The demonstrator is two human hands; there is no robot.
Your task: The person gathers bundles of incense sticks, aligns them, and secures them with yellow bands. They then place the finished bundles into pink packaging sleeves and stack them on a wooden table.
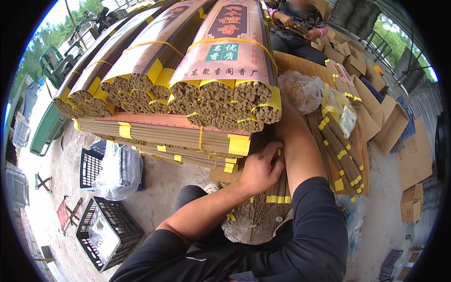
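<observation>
The curled left hand (261,171), pinch unclear, is sitting just left of away-pointing, yellow-banded thin brown sticks (279,190), the right hand's grip hidden.

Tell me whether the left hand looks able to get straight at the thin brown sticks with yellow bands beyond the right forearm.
Probably not directly: the bare right forearm lies between the left hand and those yellow-banded brown sticks, blocking the straight way.

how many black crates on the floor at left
2 seen: the nearer crate at lower left, and the farther crate above it, partly behind clear plastic. More may be hidden.
</observation>
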